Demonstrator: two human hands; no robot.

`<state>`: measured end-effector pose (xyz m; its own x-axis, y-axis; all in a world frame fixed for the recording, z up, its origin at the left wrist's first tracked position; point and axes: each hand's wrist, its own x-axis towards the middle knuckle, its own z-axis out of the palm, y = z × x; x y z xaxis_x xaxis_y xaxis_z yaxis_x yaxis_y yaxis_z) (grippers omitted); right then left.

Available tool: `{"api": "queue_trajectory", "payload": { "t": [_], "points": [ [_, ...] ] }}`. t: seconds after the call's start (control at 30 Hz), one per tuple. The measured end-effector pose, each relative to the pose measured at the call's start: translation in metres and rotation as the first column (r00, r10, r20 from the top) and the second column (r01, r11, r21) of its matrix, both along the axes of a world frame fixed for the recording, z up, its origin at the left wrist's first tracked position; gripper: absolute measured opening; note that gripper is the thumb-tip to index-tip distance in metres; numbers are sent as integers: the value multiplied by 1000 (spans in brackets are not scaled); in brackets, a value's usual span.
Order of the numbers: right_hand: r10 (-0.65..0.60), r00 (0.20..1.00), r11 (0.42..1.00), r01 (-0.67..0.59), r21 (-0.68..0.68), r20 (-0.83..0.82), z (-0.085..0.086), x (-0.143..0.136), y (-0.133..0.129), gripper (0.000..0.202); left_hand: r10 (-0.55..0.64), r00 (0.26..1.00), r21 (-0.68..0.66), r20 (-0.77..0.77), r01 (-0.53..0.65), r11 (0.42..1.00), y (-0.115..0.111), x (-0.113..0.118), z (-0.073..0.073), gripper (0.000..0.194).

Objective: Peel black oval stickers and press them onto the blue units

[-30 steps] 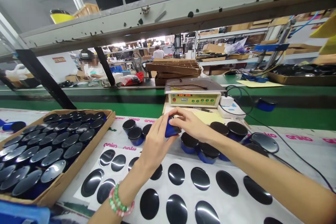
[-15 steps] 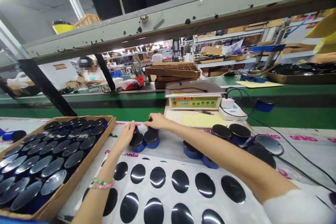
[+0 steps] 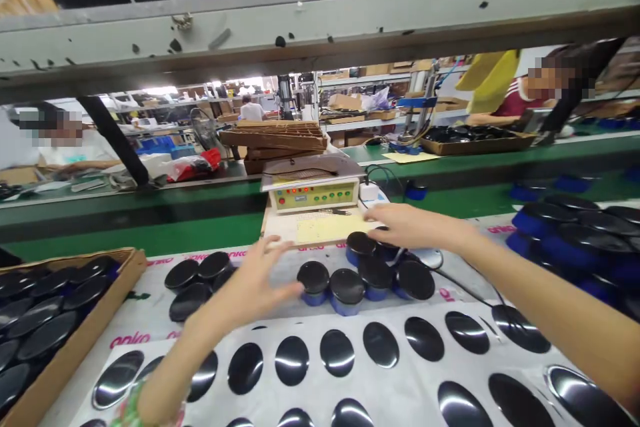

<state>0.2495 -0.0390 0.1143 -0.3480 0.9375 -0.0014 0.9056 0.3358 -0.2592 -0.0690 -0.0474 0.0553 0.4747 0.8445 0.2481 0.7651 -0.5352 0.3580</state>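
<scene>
My left hand (image 3: 250,287) is in mid-air above the white sheeting, fingers spread, with nothing in it. Its thumb comes close to a blue round piece with a black glossy top (image 3: 313,278), one of a small group in the middle. At the back of that group, my right hand (image 3: 407,223) reaches over with its fingers apart, by another black-topped piece (image 3: 360,245); whether it touches one is hard to tell. Left of my left hand, more black-topped pieces (image 3: 182,274) stand together. In front lies a white sheet (image 3: 270,390) with rows of black discs (image 3: 292,360).
A cardboard tray (image 3: 131,267) of black-topped pieces stands at left, and stacked ones (image 3: 583,240) at right. Behind are a control box (image 3: 316,196) with buttons and a green belt (image 3: 225,227). Cables (image 3: 475,293) cross at right. A shelf beam (image 3: 320,20) runs overhead. Co-workers sit beyond.
The view has swung right. Both hands have left the small left group of black-topped pieces; they have moved right to the middle group, and the left hand's fingers have spread.
</scene>
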Motion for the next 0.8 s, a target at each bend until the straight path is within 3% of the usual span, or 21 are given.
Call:
{"api": "queue_trajectory", "payload": {
  "t": [0.07, 0.13, 0.27, 0.37, 0.47, 0.67, 0.8],
  "points": [
    [-133, 991, 991, 134, -28, 33, -14, 46, -12, 30, -133, 986, -52, -104, 128, 990, -7, 39, -7, 92],
    [-203, 979, 977, 204, -65, 27, -31, 72, -24, 38, -191, 965, -55, -178, 184, 981, -12, 70, -15, 105],
    [-284, 957, 958, 282, -43, -54, -60, 80, -37, 50, -209, 942, 5, -263, 218, 976, -15, 107, -25, 90],
    [-333, 937, 942, 334, -8, -106, -72, 74, -35, 42, -217, 922, 16, -322, 234, 972, -16, 112, -25, 69],
    [-384, 912, 922, 386, -14, -143, -77, 75, -30, 31, -181, 919, 21, -351, 201, 979, -12, 110, -24, 61],
    [-426, 882, 905, 413, -106, -200, -78, 78, -27, 25, 38, 948, 28, -317, -31, 999, 8, 121, -27, 77],
    [-468, 851, 883, 438, -170, -239, -76, 76, -29, 28, -3, 952, -79, -305, -23, 997, 21, 123, -18, 76]
  ]
}}
